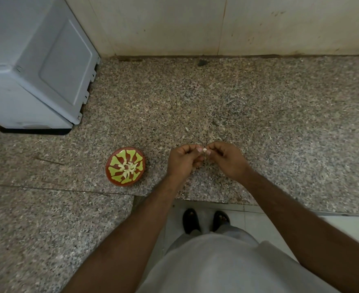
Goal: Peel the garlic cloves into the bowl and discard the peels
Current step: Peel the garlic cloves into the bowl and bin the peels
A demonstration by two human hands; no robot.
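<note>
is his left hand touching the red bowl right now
Apart. In the head view a bare strip of speckled counter separates the left hand from the bowl; that hand is up by the right hand, pinching a garlic clove.

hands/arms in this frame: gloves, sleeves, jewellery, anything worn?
Nothing worn on either. The left hand and right hand are bare, with no gloves, rings or watch visible. Both forearms are uncovered up to the frame edge; no sleeve shows.

head: worn, wide-angle | faces forward-down | counter [259,106] near, floor [259,227] below
</note>
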